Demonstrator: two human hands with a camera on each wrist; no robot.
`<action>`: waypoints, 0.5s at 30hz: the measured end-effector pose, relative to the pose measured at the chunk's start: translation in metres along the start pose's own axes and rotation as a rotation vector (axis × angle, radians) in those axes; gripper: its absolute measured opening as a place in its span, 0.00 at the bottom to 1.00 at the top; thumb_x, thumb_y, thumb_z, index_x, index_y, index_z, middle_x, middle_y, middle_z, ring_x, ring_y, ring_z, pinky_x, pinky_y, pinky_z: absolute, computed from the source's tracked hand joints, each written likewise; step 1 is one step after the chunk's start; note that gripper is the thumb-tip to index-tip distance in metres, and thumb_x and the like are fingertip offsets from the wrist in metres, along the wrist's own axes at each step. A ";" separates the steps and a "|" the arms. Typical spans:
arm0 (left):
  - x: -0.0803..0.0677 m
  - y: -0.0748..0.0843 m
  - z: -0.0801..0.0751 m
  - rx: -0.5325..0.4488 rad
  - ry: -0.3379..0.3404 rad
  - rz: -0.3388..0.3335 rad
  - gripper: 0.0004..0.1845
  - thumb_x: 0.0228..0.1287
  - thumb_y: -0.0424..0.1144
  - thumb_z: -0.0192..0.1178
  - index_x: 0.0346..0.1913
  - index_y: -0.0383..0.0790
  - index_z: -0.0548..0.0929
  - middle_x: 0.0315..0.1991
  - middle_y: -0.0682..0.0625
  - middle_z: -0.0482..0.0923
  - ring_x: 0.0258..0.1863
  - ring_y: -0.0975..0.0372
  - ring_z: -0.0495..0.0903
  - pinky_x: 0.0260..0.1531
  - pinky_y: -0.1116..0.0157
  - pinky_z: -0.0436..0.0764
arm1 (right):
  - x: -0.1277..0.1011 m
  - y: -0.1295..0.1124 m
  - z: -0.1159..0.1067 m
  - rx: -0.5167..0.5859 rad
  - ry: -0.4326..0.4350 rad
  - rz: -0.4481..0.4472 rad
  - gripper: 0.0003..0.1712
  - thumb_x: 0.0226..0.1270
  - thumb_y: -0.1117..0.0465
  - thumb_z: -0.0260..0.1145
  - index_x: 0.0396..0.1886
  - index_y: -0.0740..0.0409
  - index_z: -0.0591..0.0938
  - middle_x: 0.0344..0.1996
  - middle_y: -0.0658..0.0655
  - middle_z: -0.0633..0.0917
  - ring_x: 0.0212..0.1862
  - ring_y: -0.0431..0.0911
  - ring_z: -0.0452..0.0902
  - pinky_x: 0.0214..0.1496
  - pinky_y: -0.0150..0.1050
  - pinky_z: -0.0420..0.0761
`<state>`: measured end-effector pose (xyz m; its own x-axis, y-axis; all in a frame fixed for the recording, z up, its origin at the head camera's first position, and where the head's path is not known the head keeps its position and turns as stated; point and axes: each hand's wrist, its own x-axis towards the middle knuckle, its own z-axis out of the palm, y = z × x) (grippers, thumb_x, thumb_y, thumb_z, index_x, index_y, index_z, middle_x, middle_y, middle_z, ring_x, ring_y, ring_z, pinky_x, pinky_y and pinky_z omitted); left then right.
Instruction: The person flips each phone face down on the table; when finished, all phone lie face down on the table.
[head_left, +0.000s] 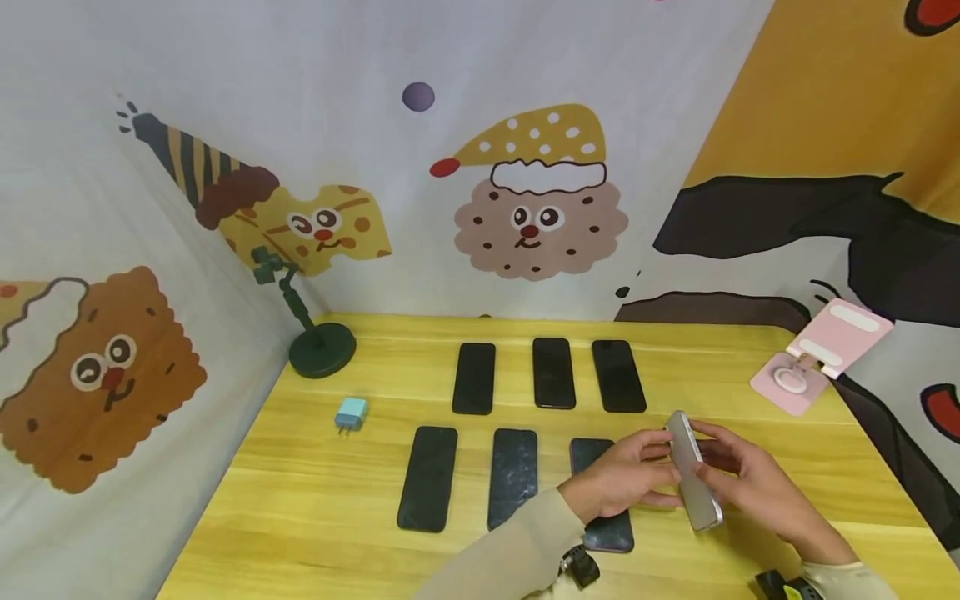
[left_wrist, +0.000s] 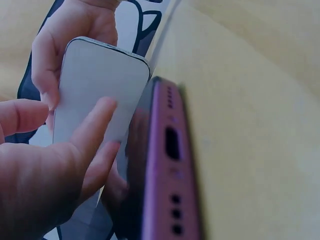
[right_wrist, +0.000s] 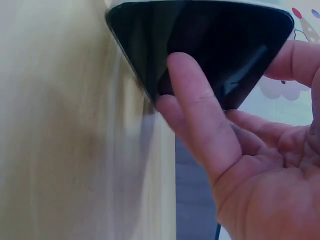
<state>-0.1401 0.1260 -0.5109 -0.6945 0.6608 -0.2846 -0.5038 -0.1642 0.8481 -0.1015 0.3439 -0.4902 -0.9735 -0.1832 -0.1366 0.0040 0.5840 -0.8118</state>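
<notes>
A smartphone (head_left: 698, 496) with a silver back is tilted up on its side between the two hands. My left hand (head_left: 618, 477) holds it from the left; in the left wrist view one of its fingers (left_wrist: 95, 122) lies across the pale back (left_wrist: 100, 67). From the other side my right hand (head_left: 757, 492) grips the phone, thumb on the back. Its fingers (right_wrist: 200, 110) touch the dark screen (right_wrist: 230, 47) in the right wrist view. Below the left hand a dark phone with a purplish edge (left_wrist: 172, 165) lies on the table, partly covered by that hand.
More dark phones lie in two rows, among them one at back left (head_left: 474, 378) and one at front left (head_left: 427, 479). Farther left are a blue plug adapter (head_left: 350, 413) and a dark green stand (head_left: 322, 350). A pink phone stand (head_left: 840, 333) occupies the right rear.
</notes>
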 end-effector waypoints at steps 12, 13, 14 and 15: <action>0.007 -0.002 -0.002 0.014 0.112 0.057 0.30 0.72 0.23 0.62 0.74 0.39 0.72 0.66 0.42 0.77 0.58 0.47 0.86 0.57 0.51 0.87 | -0.007 0.011 -0.006 -0.044 0.153 -0.001 0.33 0.80 0.66 0.62 0.80 0.66 0.66 0.63 0.79 0.80 0.47 0.23 0.79 0.40 0.31 0.87; 0.007 -0.001 -0.001 0.008 0.122 0.072 0.30 0.72 0.23 0.62 0.74 0.39 0.73 0.65 0.41 0.78 0.57 0.46 0.86 0.57 0.52 0.88 | -0.007 0.011 -0.006 -0.045 0.166 -0.007 0.33 0.80 0.66 0.62 0.80 0.66 0.66 0.63 0.79 0.80 0.47 0.23 0.79 0.40 0.30 0.86; 0.007 0.000 -0.001 0.003 0.131 0.086 0.30 0.71 0.23 0.63 0.74 0.38 0.73 0.64 0.41 0.79 0.56 0.46 0.86 0.56 0.52 0.88 | -0.007 0.011 -0.007 -0.044 0.181 -0.014 0.33 0.79 0.67 0.62 0.79 0.67 0.67 0.62 0.79 0.81 0.47 0.22 0.79 0.40 0.30 0.86; 0.007 0.001 -0.001 -0.005 0.139 0.098 0.30 0.71 0.23 0.63 0.74 0.38 0.73 0.62 0.41 0.80 0.56 0.46 0.87 0.56 0.53 0.88 | -0.007 0.010 -0.007 -0.041 0.193 -0.021 0.33 0.79 0.68 0.63 0.79 0.67 0.67 0.62 0.79 0.81 0.47 0.22 0.79 0.40 0.29 0.86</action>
<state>-0.1460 0.1295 -0.5127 -0.8044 0.5342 -0.2599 -0.4324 -0.2265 0.8728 -0.0962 0.3568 -0.4938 -0.9991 -0.0430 -0.0051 -0.0224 0.6138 -0.7891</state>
